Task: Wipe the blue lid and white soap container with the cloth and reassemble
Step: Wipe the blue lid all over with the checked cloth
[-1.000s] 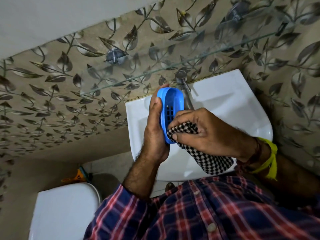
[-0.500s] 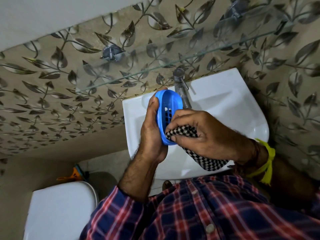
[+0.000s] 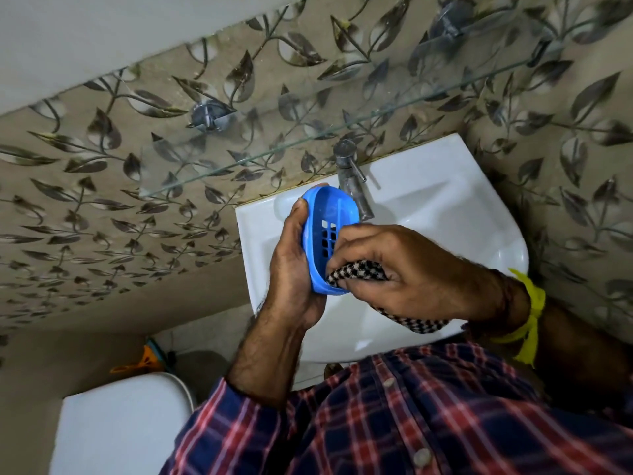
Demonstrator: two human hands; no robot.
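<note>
Over 1 sink [image 3: 445, 214], left hand [image 3: 291, 265] grips 1 blue lid [image 3: 325, 207]; right hand [image 3: 411, 272] pinches 1 cloth [image 3: 359, 272].

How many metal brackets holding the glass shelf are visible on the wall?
2. One bracket sits on the tiled wall up left of the sink; the other bracket is near the top right, above the tap. None seem hidden.

Leaf-patterned wall tiles [image 3: 102, 207] — a glass shelf [image 3: 308, 142] above the white basin [image 3: 462, 207].
</note>
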